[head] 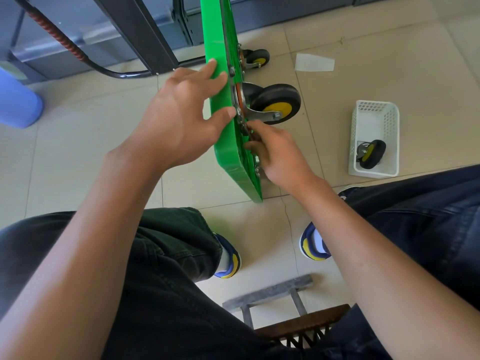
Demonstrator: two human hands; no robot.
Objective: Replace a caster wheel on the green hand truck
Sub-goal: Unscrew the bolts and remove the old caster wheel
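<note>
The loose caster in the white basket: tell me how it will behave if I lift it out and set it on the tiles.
The loose caster has a round black tyre, so it would probably roll on the smooth tiles. Its metal bracket suggests it is heavy for its size. The perforated white basket looks light and may shift as you lift.

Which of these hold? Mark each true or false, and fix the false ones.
1. The green hand truck stands on its edge on the tiled floor. True.
2. The white basket holds a loose caster wheel. True.
3. The left hand grips the mounted caster by its tyre. False: it rests on the green deck, thumb by the mounting plate.
4. The right hand lies idle on the floor. False: its fingers work at the mounting plate below the caster.
</note>
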